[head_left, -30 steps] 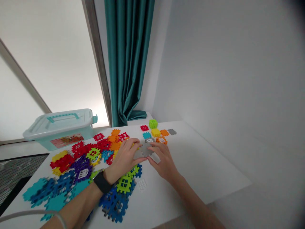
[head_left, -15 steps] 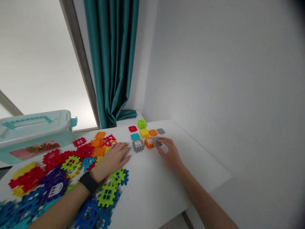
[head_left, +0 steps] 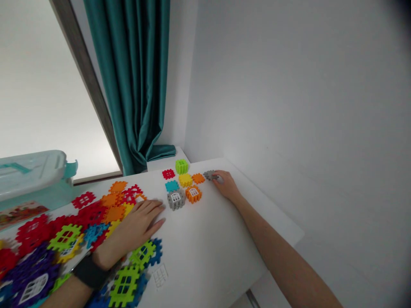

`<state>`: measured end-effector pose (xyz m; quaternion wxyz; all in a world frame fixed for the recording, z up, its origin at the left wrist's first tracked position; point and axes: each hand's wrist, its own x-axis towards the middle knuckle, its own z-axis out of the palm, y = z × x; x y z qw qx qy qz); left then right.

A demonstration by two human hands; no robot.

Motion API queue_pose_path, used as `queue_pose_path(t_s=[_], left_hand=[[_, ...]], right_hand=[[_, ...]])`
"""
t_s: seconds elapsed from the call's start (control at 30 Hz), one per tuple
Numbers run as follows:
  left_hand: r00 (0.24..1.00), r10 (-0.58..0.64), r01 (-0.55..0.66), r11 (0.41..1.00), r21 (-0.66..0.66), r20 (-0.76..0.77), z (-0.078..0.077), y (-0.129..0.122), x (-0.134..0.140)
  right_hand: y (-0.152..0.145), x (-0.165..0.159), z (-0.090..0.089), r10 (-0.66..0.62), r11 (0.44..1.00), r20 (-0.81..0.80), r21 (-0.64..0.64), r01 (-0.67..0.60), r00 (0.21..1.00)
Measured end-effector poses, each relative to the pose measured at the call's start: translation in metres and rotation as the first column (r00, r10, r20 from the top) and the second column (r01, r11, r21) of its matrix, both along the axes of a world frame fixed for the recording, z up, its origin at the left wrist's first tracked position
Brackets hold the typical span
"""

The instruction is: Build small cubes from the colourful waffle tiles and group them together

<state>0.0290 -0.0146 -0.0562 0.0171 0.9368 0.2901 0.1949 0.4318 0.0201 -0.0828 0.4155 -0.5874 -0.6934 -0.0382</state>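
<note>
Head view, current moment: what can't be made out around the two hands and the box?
All in the head view:
Right hand: whether it pinches or merely touches the flat gray notched plastic piece; too small.
Left hand: its palm hides whatever lies beneath.
Pale teal lidded plastic box: left end cut off by the left edge.

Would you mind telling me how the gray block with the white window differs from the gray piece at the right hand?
The gray block is thick, while the gray piece is much thinner. The gray block shows a white window on top; the gray piece shows none on its visible part. The right hand touches the gray piece, whereas the gray block stands beside the left hand. Both are gray with notched edges.
</note>
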Motion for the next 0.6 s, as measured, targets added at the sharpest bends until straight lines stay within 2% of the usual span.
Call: queue_pose_path(t_s=[0.2,0.43,0.6], left_hand=[[1.0,0.0,0.0,1.0,0.008,0.021,-0.004,0.001,-0.001],[0.997,0.021,-0.021,1.0,0.007,-0.077,0.005,-0.002,0.001],[0.994,0.026,-0.025,1.0,0.011,-0.107,0.006,-0.002,0.001]], right_hand=[[0.017,0.006,-0.001,0.029,0.999,-0.008,-0.046,-0.029,1.0],[0.02,0.012,-0.004,0.033,0.992,-0.02,-0.123,-0.036,0.999],[0.021,0.012,-0.005,0.034,0.984,-0.01,-0.173,-0.036,0.999]])
